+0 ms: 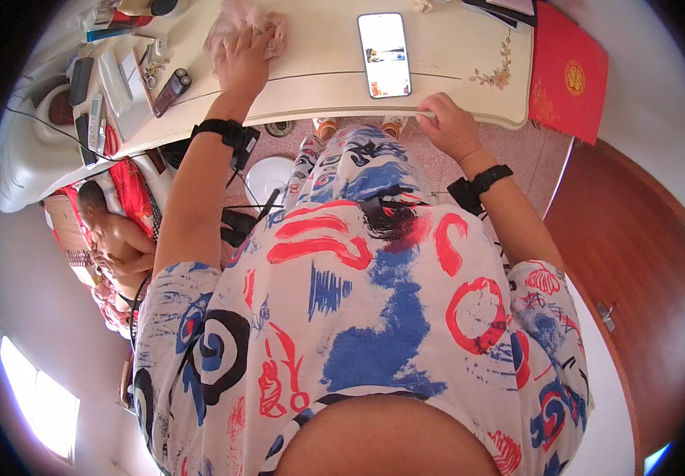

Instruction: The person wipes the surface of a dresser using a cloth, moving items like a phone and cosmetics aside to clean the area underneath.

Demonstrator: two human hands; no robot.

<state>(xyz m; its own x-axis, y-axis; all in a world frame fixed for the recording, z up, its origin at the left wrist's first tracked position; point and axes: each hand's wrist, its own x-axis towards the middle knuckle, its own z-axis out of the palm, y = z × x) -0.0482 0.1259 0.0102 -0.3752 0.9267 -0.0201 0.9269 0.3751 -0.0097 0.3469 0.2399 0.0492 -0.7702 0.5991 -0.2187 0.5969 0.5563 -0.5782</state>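
My left hand (246, 58) presses on a crumpled pink cloth (277, 35) on the cream desk top (313, 53). The cloth's far side is blurred, and the palm hides part of it. At the front edge of the desk, the fingers of my right hand (451, 126) curl around the moulded rim. Between the hands and farther back lies a smartphone (385, 56) with its screen lit. A dark electric shaver (172, 93) lies left of my left hand, near the front edge.
Keys (151, 74), a remote control (95, 116) and other small items crowd the desk's left side. A red folder (568, 77) sticks out past the right end. At left a person (119, 238) is on a bed. A brown door (628, 250) stands at right.
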